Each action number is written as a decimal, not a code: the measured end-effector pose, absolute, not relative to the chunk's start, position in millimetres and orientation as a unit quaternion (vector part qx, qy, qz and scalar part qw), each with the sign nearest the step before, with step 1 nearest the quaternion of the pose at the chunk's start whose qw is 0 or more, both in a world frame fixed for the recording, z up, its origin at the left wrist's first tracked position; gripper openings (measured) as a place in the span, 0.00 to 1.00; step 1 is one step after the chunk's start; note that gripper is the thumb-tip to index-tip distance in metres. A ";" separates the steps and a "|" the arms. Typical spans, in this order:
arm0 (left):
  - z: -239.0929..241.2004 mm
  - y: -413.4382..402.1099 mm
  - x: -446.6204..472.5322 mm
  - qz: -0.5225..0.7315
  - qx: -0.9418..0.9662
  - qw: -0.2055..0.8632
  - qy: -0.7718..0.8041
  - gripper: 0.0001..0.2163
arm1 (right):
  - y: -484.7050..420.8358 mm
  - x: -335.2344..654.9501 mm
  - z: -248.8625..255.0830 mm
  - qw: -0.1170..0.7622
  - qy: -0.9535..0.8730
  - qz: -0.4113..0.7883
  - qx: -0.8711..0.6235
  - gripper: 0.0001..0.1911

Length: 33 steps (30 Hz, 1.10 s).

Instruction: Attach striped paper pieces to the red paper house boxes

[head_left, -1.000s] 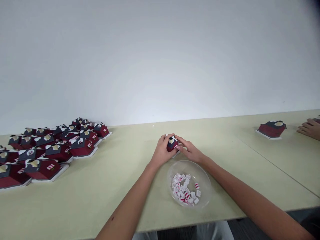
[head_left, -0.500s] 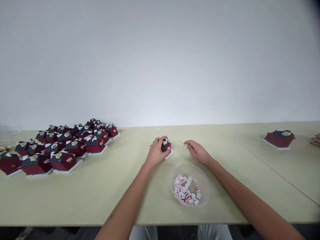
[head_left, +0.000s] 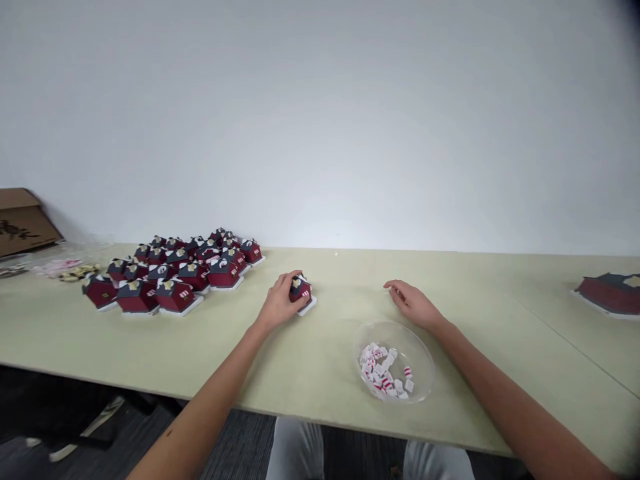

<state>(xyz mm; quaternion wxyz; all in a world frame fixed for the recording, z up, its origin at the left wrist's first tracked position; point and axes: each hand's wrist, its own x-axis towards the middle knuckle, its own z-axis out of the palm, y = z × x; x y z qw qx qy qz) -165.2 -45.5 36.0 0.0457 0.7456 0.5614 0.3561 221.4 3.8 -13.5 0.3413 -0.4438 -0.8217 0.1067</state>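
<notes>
My left hand [head_left: 281,300] is closed around a small dark-red model house [head_left: 300,289] with a dark grey roof, a white base and a red-and-white striped piece on its front. The house sits upright at table height. To the right, my right hand [head_left: 411,303] rests by the table with loosely bent fingers and nothing visible in them. Just below that hand stands a clear round bowl [head_left: 423,381], holding many small white pieces [head_left: 385,370], some with red stripes.
Rows of similar model houses [head_left: 175,295] crowd the table's left side. Behind them lie plastic bags [head_left: 80,270] and a cardboard box [head_left: 23,223]. Another house [head_left: 607,293] stands at the far right. A plain wall rises along the table's back edge.
The view has turned left, bringing the box into sight. My left hand has moved left with the house, away from the bowl. Another person's hand at the right edge has left view.
</notes>
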 end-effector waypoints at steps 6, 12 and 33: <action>42.4 -67.0 -210.8 0.347 0.719 0.059 0.599 0.30 | 2.6 220.1 -14.7 0.342 -0.825 0.109 -0.437 0.20; 47.4 -77.3 -248.4 0.340 0.699 0.037 0.628 0.30 | 4.5 222.0 -18.3 0.333 -0.826 0.115 -0.439 0.20; 65.2 -68.5 -353.0 0.290 0.580 -0.015 0.762 0.34 | 6.8 222.3 -22.1 0.313 -0.831 0.139 -0.437 0.19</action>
